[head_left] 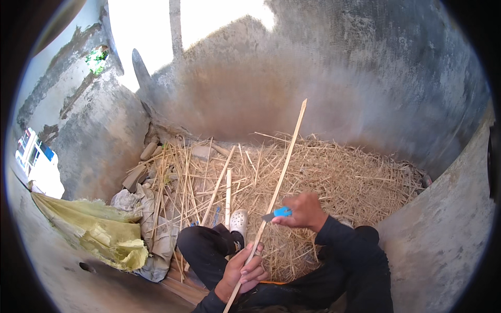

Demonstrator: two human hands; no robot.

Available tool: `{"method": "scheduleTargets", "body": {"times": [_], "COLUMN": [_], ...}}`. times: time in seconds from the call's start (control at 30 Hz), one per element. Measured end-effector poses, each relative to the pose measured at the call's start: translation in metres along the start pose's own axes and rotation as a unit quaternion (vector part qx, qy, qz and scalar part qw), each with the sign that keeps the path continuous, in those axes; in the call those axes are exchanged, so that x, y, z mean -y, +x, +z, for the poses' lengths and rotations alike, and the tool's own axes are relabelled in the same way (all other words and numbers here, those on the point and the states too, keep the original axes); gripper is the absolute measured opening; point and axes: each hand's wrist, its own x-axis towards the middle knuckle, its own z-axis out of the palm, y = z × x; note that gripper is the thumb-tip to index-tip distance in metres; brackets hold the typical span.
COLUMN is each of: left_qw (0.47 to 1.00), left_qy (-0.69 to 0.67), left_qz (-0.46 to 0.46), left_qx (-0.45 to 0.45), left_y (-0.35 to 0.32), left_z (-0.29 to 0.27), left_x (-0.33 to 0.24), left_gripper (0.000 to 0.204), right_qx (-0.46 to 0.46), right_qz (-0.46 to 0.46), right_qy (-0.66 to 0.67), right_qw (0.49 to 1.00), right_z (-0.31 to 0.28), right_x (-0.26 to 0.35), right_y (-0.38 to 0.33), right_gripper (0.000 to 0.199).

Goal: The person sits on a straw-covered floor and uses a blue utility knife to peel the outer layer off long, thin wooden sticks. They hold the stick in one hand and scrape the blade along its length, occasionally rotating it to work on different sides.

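A long, thin pale strip of split bamboo or wood (286, 166) slants up and away from me, its pointed far end near the wall. My left hand (243, 271) is wrapped round its lower part, in front of my lap. My right hand (304, 211) is closed on a knife with a blue handle (282, 212). The short dark blade (267, 217) lies against the strip, a little above my left hand. Part of the knife's handle is hidden inside my right fist.
Straw-like shavings (349, 182) cover the floor ahead, with loose pale strips (228, 193) at the left. My foot in a light clog (239, 221) rests among them. A yellow-green cloth sack (107, 237) lies at the left. Grey walls (334, 78) close in the far side and the right.
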Motion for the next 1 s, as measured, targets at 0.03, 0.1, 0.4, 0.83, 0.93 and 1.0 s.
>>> {"method": "scheduleTargets", "body": {"times": [0.03,0.1,0.4,0.83,0.93,1.0], "left_qw": [1.000,0.999,0.996,0.923,0.871,0.855], "left_qy": [-0.009,0.025,0.067,0.371,0.479,0.498], "left_qz": [-0.008,-0.014,-0.030,-0.069,-0.003,0.010], "left_qx": [-0.003,-0.027,-0.048,-0.077,-0.109,-0.142], "left_y": [-0.004,-0.009,-0.017,-0.030,-0.019,-0.014], "left_z": [-0.001,0.008,0.010,0.006,-0.003,-0.002], "left_x": [0.003,0.004,0.009,0.023,0.006,0.001], "left_gripper": [0.028,0.028,0.027,0.031,0.032,0.031], "right_qx": [0.005,-0.044,-0.055,-0.159,0.033,0.083], "right_qz": [0.001,0.082,0.087,0.553,0.586,0.577], "right_qy": [-0.029,-0.004,-0.031,-0.014,0.079,0.132], "right_qw": [1.000,0.996,0.994,0.818,0.805,0.802], "right_z": [-0.003,0.002,0.014,-0.037,-0.038,-0.053], "right_x": [-0.006,-0.049,-0.057,-0.285,-0.259,-0.248], "right_y": [0.001,0.012,0.001,-0.063,-0.067,-0.074], "right_gripper": [0.069,0.073,0.073,0.085,0.074,0.067]}}
